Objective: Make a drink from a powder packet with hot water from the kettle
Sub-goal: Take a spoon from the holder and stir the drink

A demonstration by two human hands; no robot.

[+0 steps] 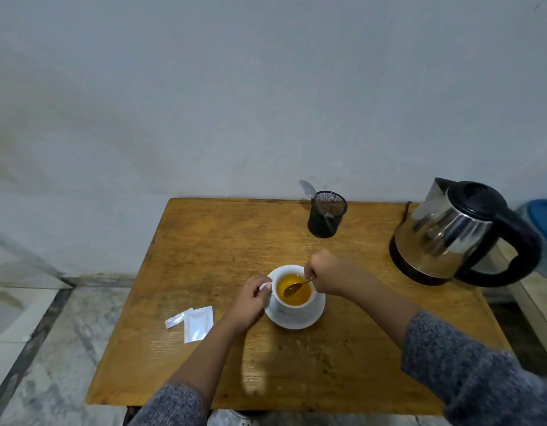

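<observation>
A white cup (281,273) full of amber-yellow drink stands on a white saucer (309,318) near the middle of the wooden table (204,241). My left hand (249,302) pinches the cup's handle on its left side. My right hand (330,273) is closed on a small spoon (295,287) whose bowl dips into the drink. The torn white powder packet (198,322) and its torn-off strip (175,319) lie flat on the table left of the cup. The steel kettle (450,232) with black lid and handle stands at the table's right back.
A black mesh holder (327,215) with a spoon (309,190) in it stands at the back of the table near the grey wall. A blue-lidded container (542,216) sits beyond the kettle on the right. Tiled floor lies to the left.
</observation>
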